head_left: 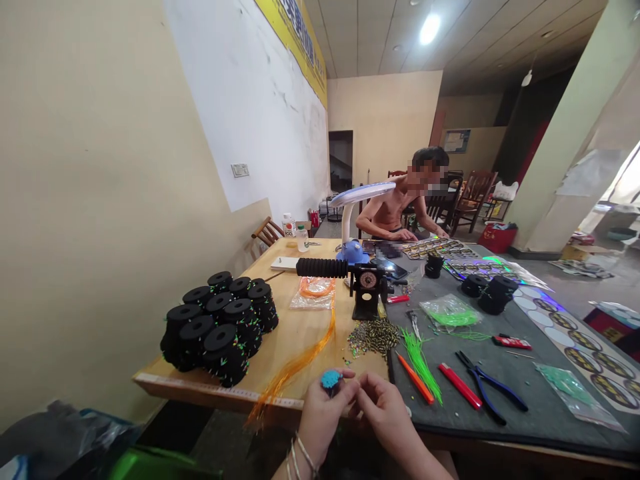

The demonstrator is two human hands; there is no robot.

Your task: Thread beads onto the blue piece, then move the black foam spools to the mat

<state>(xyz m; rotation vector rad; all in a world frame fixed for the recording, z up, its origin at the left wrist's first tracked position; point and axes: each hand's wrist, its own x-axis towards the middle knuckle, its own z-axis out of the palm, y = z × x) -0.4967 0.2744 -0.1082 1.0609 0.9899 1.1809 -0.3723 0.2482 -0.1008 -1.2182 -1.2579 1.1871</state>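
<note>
My left hand (324, 403), with pale bands round its wrist, is closed at the front edge of the table. Held in it is a small round thing topped with a turquoise cluster (331, 380); its lower part is hidden by my fingers. My right hand (383, 403) is pinched, its fingertips meeting those of the left. Whatever lies between the fingertips is too small to make out. Just beyond my hands sits a pile of small brass and dark beads (376, 335). Orange strands (295, 373) trail over the table edge left of my left hand.
Black foam spools (220, 340) stand in rows at left. A black winding device (367, 293) and a lamp (347, 227) stand ahead. Right are green strands (419, 363), an orange-handled tool (416, 379), a red tool (460, 385) and pliers (487, 383). Another person (400, 207) sits across.
</note>
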